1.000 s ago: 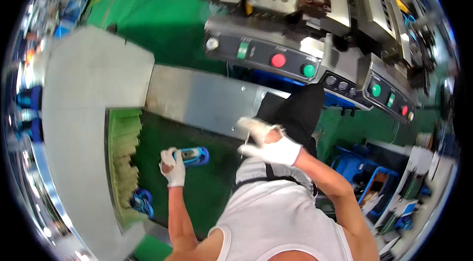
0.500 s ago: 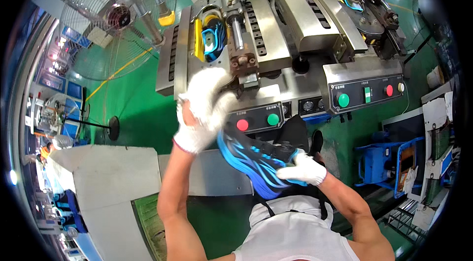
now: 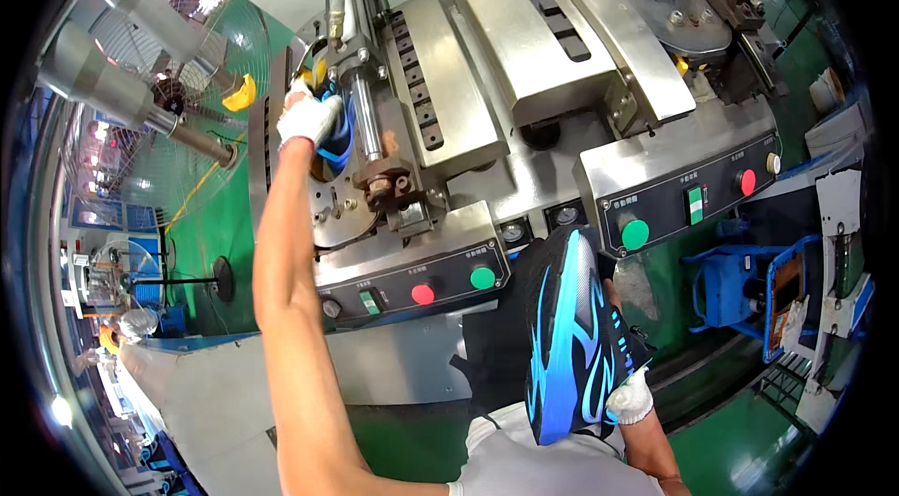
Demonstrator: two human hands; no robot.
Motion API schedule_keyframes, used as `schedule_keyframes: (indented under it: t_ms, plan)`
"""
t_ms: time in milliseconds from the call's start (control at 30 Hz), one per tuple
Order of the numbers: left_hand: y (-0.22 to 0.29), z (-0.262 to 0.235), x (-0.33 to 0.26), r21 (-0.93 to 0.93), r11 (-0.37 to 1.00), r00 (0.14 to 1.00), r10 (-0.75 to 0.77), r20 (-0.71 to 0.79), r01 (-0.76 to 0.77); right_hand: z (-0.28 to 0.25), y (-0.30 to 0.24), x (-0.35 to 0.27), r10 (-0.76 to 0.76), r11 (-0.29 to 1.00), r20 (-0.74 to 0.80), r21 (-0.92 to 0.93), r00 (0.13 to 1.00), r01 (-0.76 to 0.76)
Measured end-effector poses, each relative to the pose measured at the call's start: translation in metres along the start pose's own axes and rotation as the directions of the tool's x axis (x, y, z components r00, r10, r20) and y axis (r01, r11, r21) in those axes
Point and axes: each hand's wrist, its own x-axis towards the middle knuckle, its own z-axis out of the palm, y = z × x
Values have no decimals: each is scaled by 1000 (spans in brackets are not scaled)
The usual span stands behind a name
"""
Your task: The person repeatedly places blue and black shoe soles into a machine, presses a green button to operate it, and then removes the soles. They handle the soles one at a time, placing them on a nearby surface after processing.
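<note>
My left hand [image 3: 307, 118], in a white glove, reaches far up into a steel press machine [image 3: 487, 74] and grips a blue shoe [image 3: 335, 133] that sits in the machine's left bay beside a vertical steel cylinder [image 3: 363, 112]. Most of that shoe is hidden by the hand and the machine. My right hand [image 3: 626, 395], also gloved, holds a second shoe [image 3: 567, 337], black with bright blue flame stripes, sole side toward me, low in front of my chest.
Two control panels face me: the left panel [image 3: 412, 285] with a red and a green button, the right panel [image 3: 693, 201] with a green and a red button. A large fan [image 3: 178, 84] stands at left. A grey conveyor [image 3: 197, 393] runs lower left. Blue crates [image 3: 740, 281] sit right.
My head has tilted up from the conveyor to the machine. My left hand rose from the belt into the machine's left bay. My right hand lowered the black and blue shoe toward my chest.
</note>
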Motion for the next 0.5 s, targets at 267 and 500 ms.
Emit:
schedule_keyframes:
  t_ms: [267,500]
  plan:
    - [-68,-132,-105,-257,923,871,140,-471,-287,-14,17,-7,91,968,-36,239,995,-80]
    - [-170,-130,-367,-361,910,889,17,-457,-203,93,6,96,156,984,-8,-90,988,-156]
